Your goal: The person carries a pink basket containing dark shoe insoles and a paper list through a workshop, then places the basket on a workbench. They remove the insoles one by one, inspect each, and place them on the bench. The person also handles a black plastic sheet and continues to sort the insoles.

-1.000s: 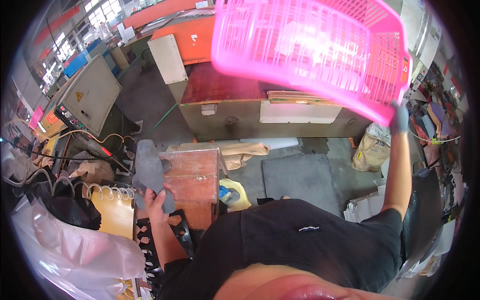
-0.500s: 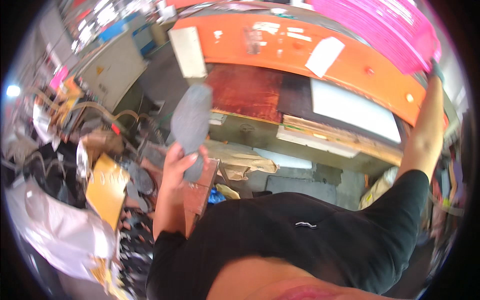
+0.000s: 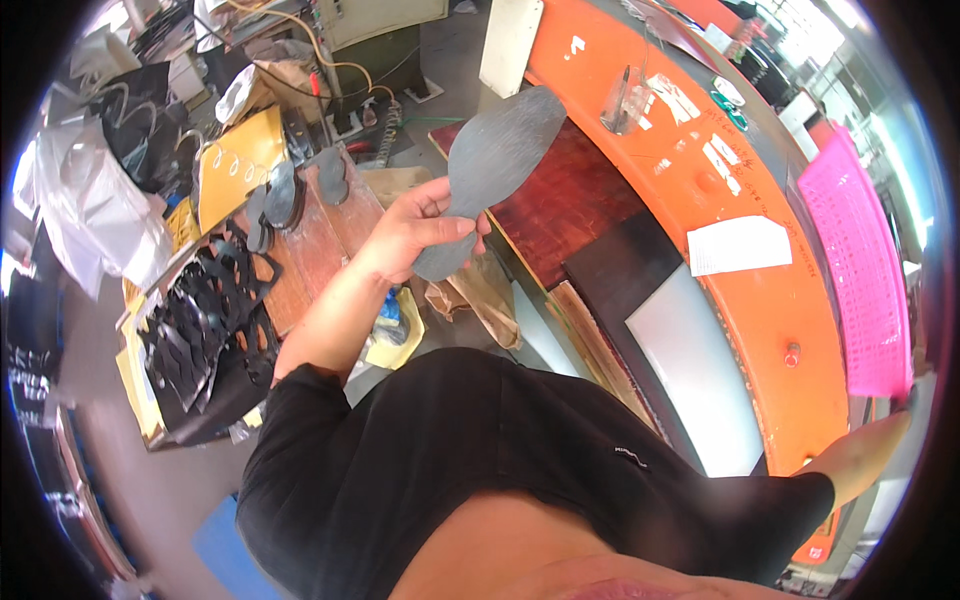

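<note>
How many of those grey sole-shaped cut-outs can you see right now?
3. One grey sole cut-out is held up in the left hand; two smaller sole pieces lie on the wooden stand behind it. More may be hidden among the black offcuts.

white paper label (image 3: 738, 245) on orange bench (image 3: 690, 170)
</note>
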The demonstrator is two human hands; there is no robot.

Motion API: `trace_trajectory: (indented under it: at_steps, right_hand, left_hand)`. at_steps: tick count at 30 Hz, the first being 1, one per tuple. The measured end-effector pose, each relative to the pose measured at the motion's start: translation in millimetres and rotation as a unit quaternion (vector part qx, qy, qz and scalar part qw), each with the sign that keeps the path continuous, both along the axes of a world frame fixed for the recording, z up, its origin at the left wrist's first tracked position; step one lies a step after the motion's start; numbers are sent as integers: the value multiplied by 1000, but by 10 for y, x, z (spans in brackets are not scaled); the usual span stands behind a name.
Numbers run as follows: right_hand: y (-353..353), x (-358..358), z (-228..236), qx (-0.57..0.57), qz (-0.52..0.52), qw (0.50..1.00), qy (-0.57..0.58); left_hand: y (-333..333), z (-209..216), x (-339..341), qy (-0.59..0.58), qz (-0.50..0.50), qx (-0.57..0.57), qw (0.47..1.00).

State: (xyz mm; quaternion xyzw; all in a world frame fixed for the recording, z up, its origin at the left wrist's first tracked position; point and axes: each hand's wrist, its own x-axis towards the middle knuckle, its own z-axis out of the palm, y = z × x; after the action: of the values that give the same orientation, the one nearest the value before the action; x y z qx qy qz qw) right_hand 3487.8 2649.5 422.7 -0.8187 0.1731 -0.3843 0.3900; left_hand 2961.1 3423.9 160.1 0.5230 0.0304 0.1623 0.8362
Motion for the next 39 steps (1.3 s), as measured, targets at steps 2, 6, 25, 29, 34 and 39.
trace_trajectory:
  at_steps: [2, 6, 25, 29, 34, 39]
  right_hand:
    - [-75, 54, 15, -22, -5, 1000, 2]
    - [35, -45, 13, -84, -5, 996, -9]
    - [5704, -3234, -1714, -287, 772, 488, -290]
    - [6413, -3488, -2092, -316, 796, 450, -254]
    - [7200, -3775, -2439, -273, 825, 425, -252]
    - [8091, -4199, -2703, -248, 842, 401, -263]
  left_hand:
    - [-42, 29, 4, 20, 7, 11, 1000]
    - [-70, 110, -40, 50, -13, 33, 998]
    - [119, 180, -371, 121, -120, 124, 978]
    - [337, 121, -584, 135, -130, 120, 975]
    - [917, -7, -953, 144, -102, 159, 971]
    - [1720, -149, -1447, 177, -95, 155, 967]
